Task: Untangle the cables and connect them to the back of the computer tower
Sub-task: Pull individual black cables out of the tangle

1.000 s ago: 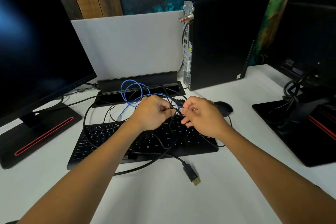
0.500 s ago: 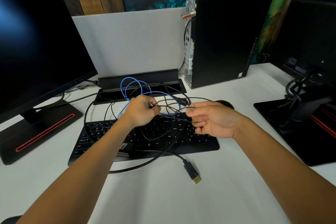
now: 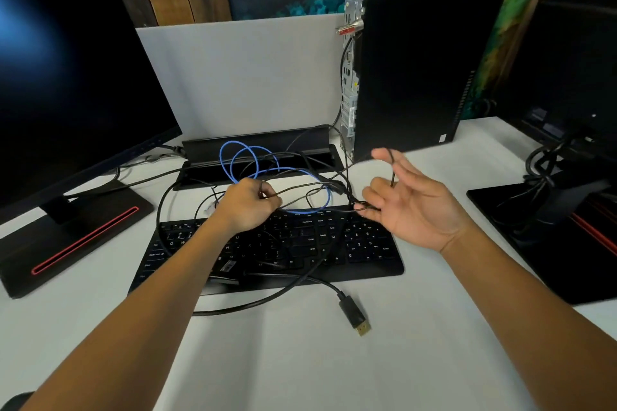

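Note:
A tangle of thin black cables (image 3: 300, 192) and a blue cable (image 3: 245, 157) lies behind the black keyboard (image 3: 300, 245). My left hand (image 3: 248, 207) is closed on black strands at the tangle's left side. To the right and a little higher, my right hand (image 3: 414, 210) has its fingers spread, with a thin black cable hooked over the thumb and running between the fingers. A thicker black cable ends in a gold-tipped plug (image 3: 355, 319) lying loose in front of the keyboard. The computer tower (image 3: 424, 70) stands at the back, its rear panel (image 3: 349, 93) facing left.
A monitor (image 3: 66, 70) on a red-striped base (image 3: 76, 240) stands at the left. Another monitor base (image 3: 551, 243) with bundled cables sits at the right. A black cable tray (image 3: 263, 142) lies against the grey divider (image 3: 240, 77).
My right hand has moved right and up and spread its fingers, drawing a black cable out of the tangle. My left hand has stayed closed on the strands.

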